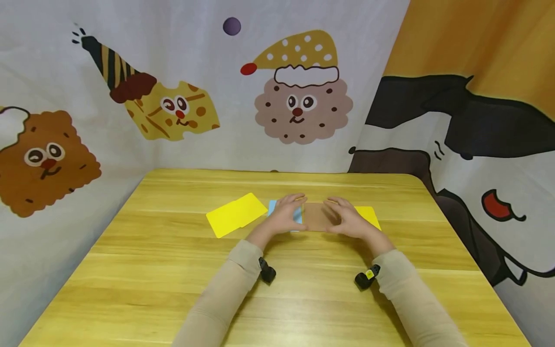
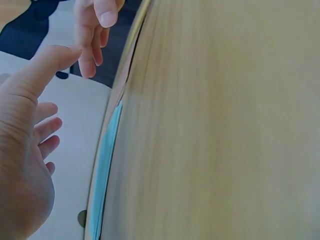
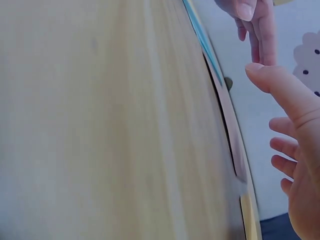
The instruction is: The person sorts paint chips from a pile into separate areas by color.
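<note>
Both bare hands hover over flat pieces of paper or card lying in a row on the table. My left hand [image 1: 284, 216] is above a light blue piece [image 1: 297, 217], covering part of it, with thumb and fingers spread apart. Facing it, my right hand [image 1: 348, 220] hangs over the right end of a brownish-pink piece [image 1: 317, 219], its fingers loosely bent. Neither hand holds anything; in the left wrist view a gap shows between the left hand [image 2: 25, 135] and the blue piece [image 2: 105, 170]. The right hand [image 3: 300, 145] likewise stays off the sheets.
Overlapping yellow pieces [image 1: 234, 215] lie left of the left hand. Another yellow piece [image 1: 367, 215] is partly behind the right hand. The wooden table [image 1: 173, 279] meets a cartoon-printed curtain [image 1: 243, 144] at its back edge. A small black camera sits on each wrist.
</note>
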`<control>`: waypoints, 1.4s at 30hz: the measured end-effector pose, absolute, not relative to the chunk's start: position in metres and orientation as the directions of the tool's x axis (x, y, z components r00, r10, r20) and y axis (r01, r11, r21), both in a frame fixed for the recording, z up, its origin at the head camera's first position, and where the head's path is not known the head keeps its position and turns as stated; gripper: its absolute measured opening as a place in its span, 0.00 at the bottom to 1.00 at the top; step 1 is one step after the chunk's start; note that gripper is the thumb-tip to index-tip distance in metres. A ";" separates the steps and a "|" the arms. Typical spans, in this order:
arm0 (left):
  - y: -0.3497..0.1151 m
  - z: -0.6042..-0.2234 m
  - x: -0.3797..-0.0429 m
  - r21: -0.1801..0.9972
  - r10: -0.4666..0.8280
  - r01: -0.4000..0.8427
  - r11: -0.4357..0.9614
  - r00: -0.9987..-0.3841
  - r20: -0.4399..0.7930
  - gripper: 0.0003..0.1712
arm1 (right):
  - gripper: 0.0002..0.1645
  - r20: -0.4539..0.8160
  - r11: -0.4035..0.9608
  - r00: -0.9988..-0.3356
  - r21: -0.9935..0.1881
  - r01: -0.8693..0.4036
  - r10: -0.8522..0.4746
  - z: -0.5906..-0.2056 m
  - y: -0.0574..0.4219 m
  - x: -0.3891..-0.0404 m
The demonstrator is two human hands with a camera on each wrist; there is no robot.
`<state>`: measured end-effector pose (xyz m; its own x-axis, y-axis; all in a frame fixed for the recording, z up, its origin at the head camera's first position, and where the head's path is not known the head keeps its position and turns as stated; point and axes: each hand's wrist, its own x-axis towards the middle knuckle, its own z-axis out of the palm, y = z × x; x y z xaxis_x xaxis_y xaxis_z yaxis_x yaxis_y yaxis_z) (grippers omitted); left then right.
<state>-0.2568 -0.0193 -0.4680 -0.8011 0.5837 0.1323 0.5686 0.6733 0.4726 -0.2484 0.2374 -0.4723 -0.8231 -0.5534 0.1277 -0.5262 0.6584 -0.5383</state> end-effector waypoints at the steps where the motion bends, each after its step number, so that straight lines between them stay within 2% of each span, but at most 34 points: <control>1: -0.023 -0.467 -0.255 0.481 0.577 0.564 0.671 -0.805 0.139 0.54 | 0.52 0.136 0.651 -0.819 -0.540 -0.533 -0.558 -0.473 0.235 -0.248; 11: -0.063 -0.462 -0.241 0.511 0.503 0.521 0.684 -0.844 0.187 0.58 | 0.53 0.161 0.606 -0.805 -0.580 -0.545 -0.570 -0.476 0.200 -0.243; 17: -0.091 -0.463 -0.234 0.546 0.465 0.491 0.679 -0.863 0.198 0.57 | 0.53 0.175 0.551 -0.774 -0.609 -0.571 -0.608 -0.475 0.175 -0.242; 33: -0.160 -0.471 -0.230 0.490 0.314 0.355 0.797 -0.935 0.167 0.59 | 0.52 0.118 0.593 -0.763 -0.558 -0.580 -0.636 -0.474 0.117 -0.250; 42: -0.183 -0.478 -0.235 0.492 0.259 0.284 0.823 -0.958 0.119 0.60 | 0.52 0.079 0.608 -0.752 -0.536 -0.585 -0.654 -0.472 0.088 -0.263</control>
<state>-0.2348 -0.1828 -0.4782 -0.9583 0.2595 0.1194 0.2841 0.8232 0.4916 -0.2629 0.0880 -0.4725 -0.7524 -0.6540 0.0791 -0.5853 0.6085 -0.5360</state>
